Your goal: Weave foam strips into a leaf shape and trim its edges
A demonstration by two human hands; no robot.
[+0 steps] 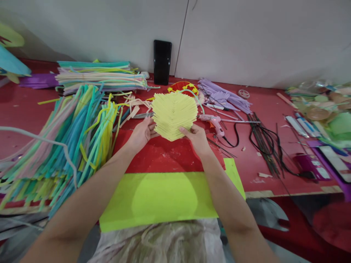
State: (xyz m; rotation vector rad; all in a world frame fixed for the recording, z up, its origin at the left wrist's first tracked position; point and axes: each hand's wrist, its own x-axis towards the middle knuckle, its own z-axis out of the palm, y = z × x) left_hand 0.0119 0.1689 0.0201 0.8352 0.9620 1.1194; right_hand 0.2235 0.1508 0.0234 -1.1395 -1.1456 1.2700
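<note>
Between both hands is a pale yellow leaf-shaped piece (174, 115), built of many narrow strips slanting out from a middle line, its point toward me. My left hand (144, 131) grips its left edge, with the fingers partly behind it. On the lower right edge, my right hand (195, 134) pinches it, thumb on the front face. The piece is held above a red sheet (164, 157) on the table. A bright yellow-green sheet (161, 199) hangs over the table's front edge below. Just right of the piece lies a pink glue gun (215, 123).
Bundles of coloured pipe cleaners (79, 128) fill the left side. A black phone (162, 62) leans on the wall. Purple pipe cleaners (223, 95) lie behind the glue gun. Dark thin rods (264, 146), a black cord and a purple box (312, 166) are at right.
</note>
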